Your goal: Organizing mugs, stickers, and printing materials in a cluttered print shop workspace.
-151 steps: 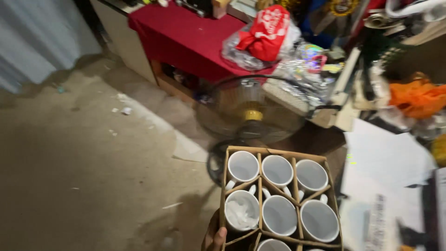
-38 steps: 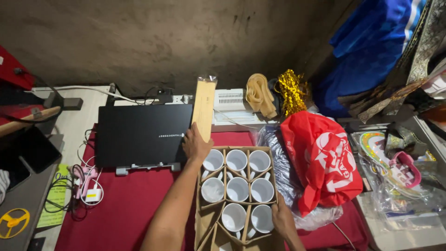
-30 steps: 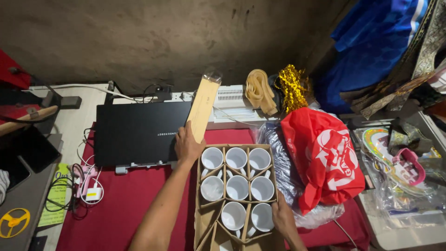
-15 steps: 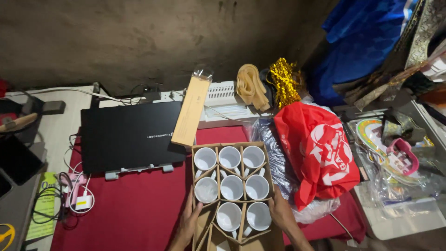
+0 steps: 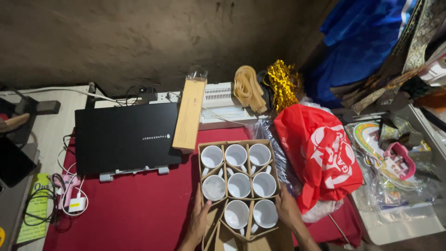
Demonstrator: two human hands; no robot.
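Red tablecloth (image 5: 139,209) fills the lower left of frame; closed black laptop (image 5: 126,137) sits left of centre, red plastic bag (image 5: 320,153) to the right. Cardboard box (image 5: 238,183) of white mugs (image 5: 239,186) sits at lower centre, touching the bag. Left hand (image 5: 200,221) lies flat on the box's left wall, right hand (image 5: 287,211) on its right wall, both gripping the sides. Best handled level, with even pressure on both sides: the dividers look loose.

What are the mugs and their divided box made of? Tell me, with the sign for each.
Mugs: probably glazed ceramic, plain white with a smooth sheen inside. Divided box: brown cardboard, matte, with thin raw-edged partitions, held by the left hand and right hand.
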